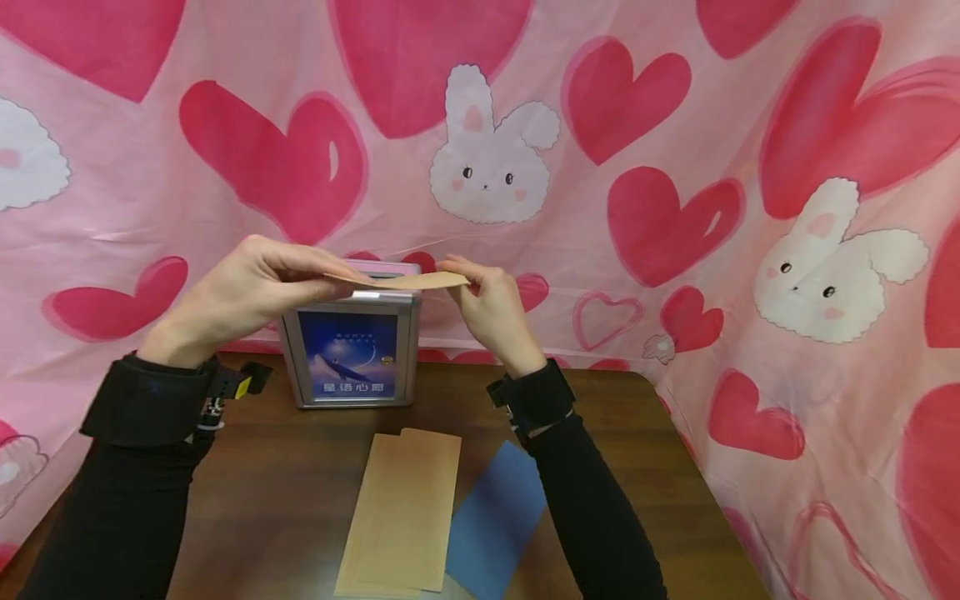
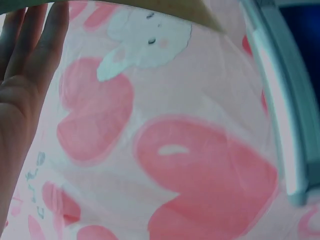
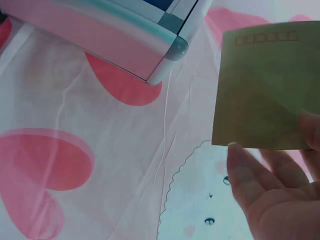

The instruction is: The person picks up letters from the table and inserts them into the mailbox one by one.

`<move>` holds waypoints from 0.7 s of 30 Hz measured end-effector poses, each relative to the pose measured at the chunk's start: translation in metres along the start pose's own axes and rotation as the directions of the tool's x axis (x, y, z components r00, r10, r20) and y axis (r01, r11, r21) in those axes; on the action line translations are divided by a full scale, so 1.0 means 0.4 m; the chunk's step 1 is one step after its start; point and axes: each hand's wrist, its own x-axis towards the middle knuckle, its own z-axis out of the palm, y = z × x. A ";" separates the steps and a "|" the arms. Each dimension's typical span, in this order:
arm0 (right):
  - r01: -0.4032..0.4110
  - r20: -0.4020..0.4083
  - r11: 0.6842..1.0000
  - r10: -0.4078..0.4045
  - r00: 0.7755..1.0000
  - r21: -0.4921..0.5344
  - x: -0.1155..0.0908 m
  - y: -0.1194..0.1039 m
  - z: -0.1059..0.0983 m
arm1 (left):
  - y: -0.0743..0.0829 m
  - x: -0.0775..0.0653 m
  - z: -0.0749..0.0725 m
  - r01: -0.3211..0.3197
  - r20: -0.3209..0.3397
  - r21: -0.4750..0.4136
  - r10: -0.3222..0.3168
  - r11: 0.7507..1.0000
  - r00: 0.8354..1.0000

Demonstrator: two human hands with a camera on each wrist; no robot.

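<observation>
2 half-closed hands [image 1: 258, 283] [image 1: 491, 308] pinch 1 tan envelope [image 1: 423, 282].

Left of centre, the box [image 1: 349, 350] blocks my way, with the heart-printed cloth [image 1: 577, 208] behind; I can pass over the table [image 1: 667, 483] at lower right, beside my right sleeve [image 1: 588, 508].

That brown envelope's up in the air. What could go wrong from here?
The brown envelope looks bowed between the left fingers and right fingers, so it might crease.
With the silver-framed box close by, a corner could catch on it.
The right sleeve partly covers the blue paper in the head view; lowering that arm might nudge it.
</observation>
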 end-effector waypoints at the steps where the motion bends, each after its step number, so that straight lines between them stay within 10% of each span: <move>1: -0.001 0.010 1.000 0.001 1.000 0.000 0.011 -0.004 0.004 | 0.003 0.000 -0.011 0.018 -0.028 0.023 -0.017 1.000 0.999; 10: 0.004 0.102 1.000 -0.003 0.995 -0.017 0.095 -0.018 0.049 | -0.005 0.022 -0.066 0.073 -0.316 -0.060 -0.088 0.996 0.945; 21: -0.002 0.141 1.000 0.000 0.990 0.017 0.150 -0.021 0.132 | -0.025 0.058 -0.071 -0.049 -0.602 -0.339 -0.177 0.939 0.779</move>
